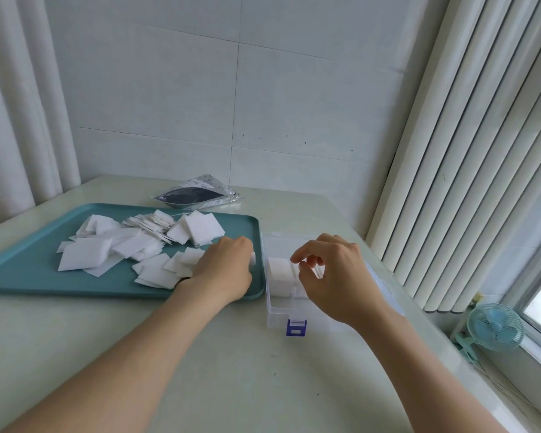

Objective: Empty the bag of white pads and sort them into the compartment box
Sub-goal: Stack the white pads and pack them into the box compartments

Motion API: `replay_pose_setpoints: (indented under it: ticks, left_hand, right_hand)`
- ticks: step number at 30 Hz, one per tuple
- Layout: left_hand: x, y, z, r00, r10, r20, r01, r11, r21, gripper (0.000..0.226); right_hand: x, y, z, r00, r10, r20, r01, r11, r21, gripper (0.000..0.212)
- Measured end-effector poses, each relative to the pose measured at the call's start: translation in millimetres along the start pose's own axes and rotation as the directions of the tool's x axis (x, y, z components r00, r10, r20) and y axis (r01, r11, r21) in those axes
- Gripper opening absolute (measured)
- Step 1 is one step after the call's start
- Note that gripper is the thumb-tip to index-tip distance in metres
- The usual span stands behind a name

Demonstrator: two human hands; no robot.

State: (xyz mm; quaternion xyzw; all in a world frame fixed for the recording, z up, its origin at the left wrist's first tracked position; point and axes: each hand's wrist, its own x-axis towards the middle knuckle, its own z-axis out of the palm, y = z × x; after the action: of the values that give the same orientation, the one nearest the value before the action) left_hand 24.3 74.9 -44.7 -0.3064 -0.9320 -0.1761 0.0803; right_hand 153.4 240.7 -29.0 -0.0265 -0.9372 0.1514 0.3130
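White pads [113, 248] lie scattered over a teal tray [28, 276] on the left of the table. My left hand [224, 270] sits at the tray's right end, fingers curled round a small stack of pads [253, 260] that shows at its fingertips. A clear compartment box [277, 307] with a blue latch [296, 327] stands just right of the tray. One stack of pads [278, 271] fills a compartment in it. My right hand [334, 276] hovers over the box, fingers loosely curled, holding nothing that I can see. The emptied silver bag [197, 195] lies behind the tray.
The table meets a tiled wall at the back and vertical blinds [469, 151] on the right. A small blue fan [495, 326] sits on the window sill at lower right. A curtain hangs at far left.
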Motion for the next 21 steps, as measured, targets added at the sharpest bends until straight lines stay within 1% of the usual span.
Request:
replay_pose_setpoints:
  ticks: [2, 5, 7, 9, 10, 12, 13, 14, 17, 19, 21]
  left_hand:
    - [1, 3, -4, 0.997, -0.012, -0.078, 0.004, 0.994, -0.107, 0.023]
    - [3, 6, -17, 0.973, -0.12, -0.195, 0.059, 0.955, -0.289, 0.016]
    - [5, 5, -25, 0.96, -0.2, -0.195, 0.109, 0.912, -0.395, 0.018]
    - [5, 1, -29, 0.956, -0.234, -0.179, 0.137, 0.891, -0.433, 0.017]
    - [5, -1, -30, 0.954, -0.234, -0.19, 0.141, 0.904, -0.403, 0.016]
    - [2, -8, -28, 0.953, -0.188, -0.238, 0.123, 0.957, -0.263, 0.013]
    - [1, -11, -26, 0.959, -0.152, -0.24, 0.108, 0.977, -0.186, 0.011]
    - [1, -14, -26, 0.972, -0.116, -0.204, 0.095, 0.989, -0.111, 0.013]
    - [2, -20, -29, 0.999, -0.05, 0.01, 0.049, 0.998, 0.035, 0.025]
    - [1, -20, -31, 0.99, -0.019, 0.136, 0.0, 0.989, 0.145, 0.031]
    - [-3, -20, -30, 0.971, -0.02, 0.24, -0.046, 0.963, 0.266, 0.035]
  right_hand:
    - [1, 0, 0, 1.0, -0.001, -0.005, 0.001, 1.0, 0.001, 0.022]
    - [1, -1, 0, 1.0, -0.005, -0.007, 0.005, 1.0, 0.005, 0.021]
    - [1, -2, 0, 1.0, -0.004, -0.007, 0.004, 1.0, 0.008, 0.021]
    - [0, -2, 0, 1.0, 0.0, -0.004, 0.0, 1.0, 0.006, 0.021]
    - [0, -3, 0, 1.0, 0.0, -0.005, 0.0, 1.0, 0.008, 0.021]
    - [-1, -5, 1, 1.0, -0.002, -0.01, 0.002, 1.0, 0.013, 0.022]
    - [-1, -6, 1, 1.0, -0.002, -0.011, 0.002, 1.0, 0.017, 0.022]
    - [-1, -7, 2, 1.0, -0.003, -0.012, 0.003, 1.0, 0.021, 0.022]
    - [-1, -10, 3, 1.0, -0.002, -0.002, 0.002, 1.0, 0.022, 0.023]
    - [-1, -11, 4, 1.0, -0.005, 0.005, 0.005, 1.0, 0.025, 0.023]
    - [-2, -12, 4, 1.0, -0.006, 0.009, 0.006, 0.999, 0.033, 0.024]
